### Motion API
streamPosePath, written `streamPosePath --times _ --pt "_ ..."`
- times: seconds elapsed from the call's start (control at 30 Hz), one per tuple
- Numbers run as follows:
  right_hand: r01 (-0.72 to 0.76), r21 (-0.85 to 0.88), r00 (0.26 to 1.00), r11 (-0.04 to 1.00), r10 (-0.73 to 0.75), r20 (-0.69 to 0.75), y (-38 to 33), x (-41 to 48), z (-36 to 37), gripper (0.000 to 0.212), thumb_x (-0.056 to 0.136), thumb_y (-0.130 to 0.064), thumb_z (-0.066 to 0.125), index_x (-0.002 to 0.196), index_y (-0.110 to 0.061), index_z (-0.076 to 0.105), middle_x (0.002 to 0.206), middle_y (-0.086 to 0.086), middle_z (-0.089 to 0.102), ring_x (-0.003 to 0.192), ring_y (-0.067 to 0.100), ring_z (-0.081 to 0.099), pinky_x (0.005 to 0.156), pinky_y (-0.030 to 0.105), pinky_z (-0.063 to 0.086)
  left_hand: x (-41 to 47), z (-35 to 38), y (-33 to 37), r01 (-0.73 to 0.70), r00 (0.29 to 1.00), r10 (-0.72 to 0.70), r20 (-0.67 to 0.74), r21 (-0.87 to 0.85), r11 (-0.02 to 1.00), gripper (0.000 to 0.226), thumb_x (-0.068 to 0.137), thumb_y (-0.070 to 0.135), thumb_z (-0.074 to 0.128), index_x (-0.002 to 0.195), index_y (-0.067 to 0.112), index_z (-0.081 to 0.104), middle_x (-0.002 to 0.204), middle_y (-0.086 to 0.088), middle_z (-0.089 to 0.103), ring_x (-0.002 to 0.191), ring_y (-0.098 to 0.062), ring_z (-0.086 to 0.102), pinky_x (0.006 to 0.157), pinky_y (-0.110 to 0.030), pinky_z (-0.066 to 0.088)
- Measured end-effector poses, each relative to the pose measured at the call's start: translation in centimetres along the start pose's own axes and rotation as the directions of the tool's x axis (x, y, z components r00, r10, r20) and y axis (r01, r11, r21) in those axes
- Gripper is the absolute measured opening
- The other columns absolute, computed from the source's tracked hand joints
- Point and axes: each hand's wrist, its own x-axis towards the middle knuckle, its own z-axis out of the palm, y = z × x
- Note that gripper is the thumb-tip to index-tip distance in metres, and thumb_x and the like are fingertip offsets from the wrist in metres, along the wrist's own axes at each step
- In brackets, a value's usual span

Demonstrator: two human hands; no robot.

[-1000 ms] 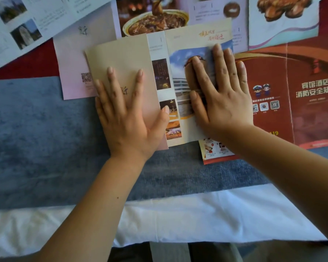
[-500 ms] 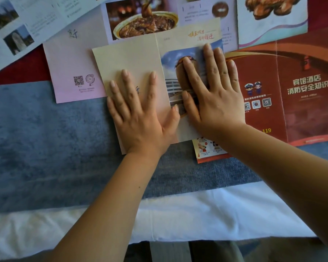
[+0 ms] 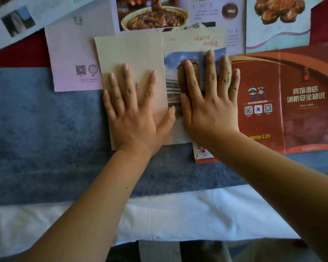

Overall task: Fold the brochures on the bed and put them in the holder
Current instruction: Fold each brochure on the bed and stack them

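Observation:
A cream brochure (image 3: 140,52) lies on the bed, its left panel folded over so its edge meets the cover panel with a building photo. My left hand (image 3: 134,114) presses flat on the folded cream panel, fingers spread. My right hand (image 3: 210,103) presses flat on the cover panel beside it, thumbs nearly touching. Neither hand grips anything. No holder is in view.
A red fire-safety brochure (image 3: 284,103) lies unfolded to the right, partly under the cream one. A pink brochure (image 3: 70,59) lies to the left, food-photo brochures (image 3: 153,14) behind, a white leaflet (image 3: 17,17) at far left. A blue bed runner (image 3: 36,129) and white sheet (image 3: 178,214) lie toward me.
My left hand has slid right with the cream panel, closing it over the inner photo strip until it meets the cover panel. My right hand has stayed pressed on the cover.

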Motion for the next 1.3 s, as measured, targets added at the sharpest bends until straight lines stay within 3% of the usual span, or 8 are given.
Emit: streamPosePath --times 0.27,0.53,0.7,0.83,1.13,1.3 --pt "0.017 0.023 0.998 1.000 -0.018 0.061 -7.4 -0.8 0.6 0.065 0.110 -0.048 0.017 0.166 -0.020 0.001 0.171 0.022 -0.009 0.157 0.044 -0.011 0.126 0.056 -0.011 -2.0 -0.8 -7.0 -0.002 1.000 0.002 0.000 0.022 1.000 0.083 0.093 0.073 0.034 0.164 0.036 0.013 0.171 -0.020 0.005 0.157 -0.045 0.005 0.125 -0.060 0.010" --pt "0.130 0.092 0.986 0.987 -0.139 0.089 -12.9 -0.2 1.4 0.066 0.110 -0.045 0.021 0.166 -0.013 0.005 0.169 0.027 -0.007 0.157 0.042 -0.010 0.125 0.047 -0.016 -3.3 -1.3 -13.3 0.015 0.999 -0.015 -0.036 0.023 1.000 0.083 0.093 0.076 0.037 0.163 0.035 0.019 0.170 -0.021 0.010 0.157 -0.045 0.009 0.125 -0.058 0.012" --pt "0.151 0.067 0.983 0.986 -0.157 0.099 -14.0 0.3 1.5 0.070 0.108 -0.052 0.014 0.166 -0.014 0.005 0.170 0.025 -0.006 0.158 0.040 -0.007 0.128 0.050 -0.008 -3.5 -1.6 -14.2 0.063 0.995 -0.064 -0.070 -0.021 0.998 0.081 0.095 0.075 0.037 0.162 0.029 0.029 0.164 -0.031 0.020 0.153 -0.049 0.017 0.125 -0.058 0.012" --pt "0.156 0.066 0.983 0.986 -0.161 0.085 -14.0 0.3 1.7 0.075 0.105 -0.056 0.005 0.166 -0.013 0.007 0.170 0.025 -0.004 0.159 0.039 -0.007 0.128 0.052 -0.003 -3.4 -1.8 -14.1 0.089 0.996 -0.090 -0.018 -0.043 0.995 0.088 0.091 0.080 0.033 0.163 0.030 0.024 0.165 -0.028 0.019 0.155 -0.045 0.015 0.126 -0.056 0.012" --pt "0.166 0.086 0.982 0.982 -0.173 0.076 -14.9 0.6 1.8 0.071 0.107 -0.052 0.010 0.166 -0.013 0.010 0.170 0.025 -0.003 0.159 0.039 -0.006 0.128 0.048 -0.007 -3.3 -2.4 -14.3 0.084 0.991 -0.106 -0.083 -0.240 0.967 0.087 0.087 0.071 0.054 0.158 0.024 0.039 0.161 -0.026 0.030 0.153 -0.043 0.024 0.124 -0.055 0.019" --pt "0.235 0.133 0.963 0.963 -0.249 0.106 -16.3 1.4 1.2 0.067 0.108 -0.050 0.015 0.166 -0.016 0.009 0.171 0.021 -0.004 0.159 0.035 -0.007 0.128 0.045 -0.010 -3.5 -3.2 -15.0 0.080 0.996 -0.090 -0.017 -0.325 0.942 0.078 0.091 0.062 0.052 0.157 0.023 0.040 0.162 -0.023 0.029 0.154 -0.039 0.020 0.124 -0.055 0.021"
